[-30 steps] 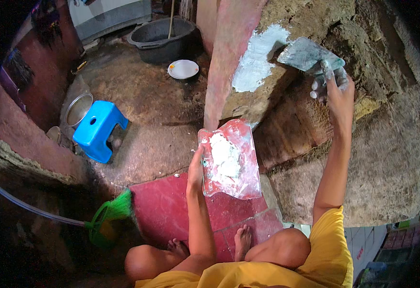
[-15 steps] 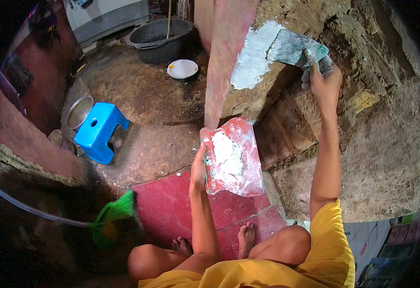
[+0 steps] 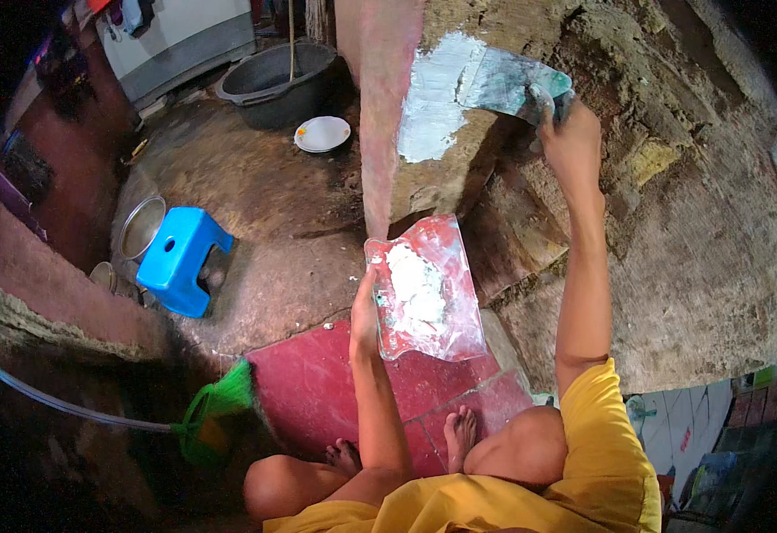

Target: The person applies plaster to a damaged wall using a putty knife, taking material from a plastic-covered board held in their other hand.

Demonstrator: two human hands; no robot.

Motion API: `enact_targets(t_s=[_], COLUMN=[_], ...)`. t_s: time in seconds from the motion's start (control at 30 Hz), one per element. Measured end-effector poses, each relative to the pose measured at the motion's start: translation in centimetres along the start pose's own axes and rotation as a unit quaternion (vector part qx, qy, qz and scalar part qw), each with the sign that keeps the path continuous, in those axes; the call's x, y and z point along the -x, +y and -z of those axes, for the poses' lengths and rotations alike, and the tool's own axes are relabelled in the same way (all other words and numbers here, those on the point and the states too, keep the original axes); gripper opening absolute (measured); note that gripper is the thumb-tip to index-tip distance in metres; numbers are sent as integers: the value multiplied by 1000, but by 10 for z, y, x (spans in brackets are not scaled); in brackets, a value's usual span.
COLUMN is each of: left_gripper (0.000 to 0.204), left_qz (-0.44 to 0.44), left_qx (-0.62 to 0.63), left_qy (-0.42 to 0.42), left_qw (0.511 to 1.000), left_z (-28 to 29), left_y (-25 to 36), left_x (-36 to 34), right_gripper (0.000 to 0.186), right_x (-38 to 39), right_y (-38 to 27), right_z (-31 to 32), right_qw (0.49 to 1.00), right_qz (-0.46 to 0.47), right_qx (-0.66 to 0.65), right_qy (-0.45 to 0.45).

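Note:
My right hand (image 3: 570,147), smeared with white paste, grips a wide scraper (image 3: 508,84) by its far right end. The scraper's blade lies against the wall, on the right side of a fresh white putty patch (image 3: 428,111). Lower down, my left hand (image 3: 364,311) holds a flat red board (image 3: 456,253) by its left edge, thumb on the near face. A heap of white putty (image 3: 415,284) sits on the board, and thinner smears spread to its right edge. The fingers behind the board are hidden.
Rough bare wall (image 3: 664,266) fills the right. On the left stand a blue stool (image 3: 175,258) and a green broom (image 3: 224,395). Farther back are a black tub (image 3: 277,98) and a white plate (image 3: 322,134). Red tiles (image 3: 317,373) lie under my feet.
The whole view has shifted a little, so the wall and patch sit farther left in the picture. Both hands keep their holds, and the scraper stays at the patch's right side.

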State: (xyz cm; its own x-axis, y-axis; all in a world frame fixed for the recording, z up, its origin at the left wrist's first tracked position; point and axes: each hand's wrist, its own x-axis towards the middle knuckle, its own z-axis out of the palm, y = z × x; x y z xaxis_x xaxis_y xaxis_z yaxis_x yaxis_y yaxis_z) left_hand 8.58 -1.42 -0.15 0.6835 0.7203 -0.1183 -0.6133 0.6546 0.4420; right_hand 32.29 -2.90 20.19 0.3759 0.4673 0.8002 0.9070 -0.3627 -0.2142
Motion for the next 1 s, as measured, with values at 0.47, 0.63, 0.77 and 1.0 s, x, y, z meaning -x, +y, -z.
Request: enact_targets(t_s=[0.47, 0.63, 0.77, 1.0], left_gripper=[43, 42, 41, 32], left_qz=[7, -15, 34, 17], left_qx=[-16, -4, -35, -28], left_qy=[8, 1, 19, 103], left_qw=[1000, 1000, 999, 994], left_z=[-3, -6, -1, 14], left_y=[9, 7, 14, 12], left_x=[8, 6, 10, -4], right_gripper=[22, 21, 24, 23], right_x=[-7, 10, 52, 164], right_y=[-7, -20, -8, 58], right_z=[35, 76, 87, -17], right_qw=[997, 982, 950, 606], right_qz=[16, -135, -50, -397], right_qx=[78, -114, -287, -547], right_qy=[24, -64, -115, -419])
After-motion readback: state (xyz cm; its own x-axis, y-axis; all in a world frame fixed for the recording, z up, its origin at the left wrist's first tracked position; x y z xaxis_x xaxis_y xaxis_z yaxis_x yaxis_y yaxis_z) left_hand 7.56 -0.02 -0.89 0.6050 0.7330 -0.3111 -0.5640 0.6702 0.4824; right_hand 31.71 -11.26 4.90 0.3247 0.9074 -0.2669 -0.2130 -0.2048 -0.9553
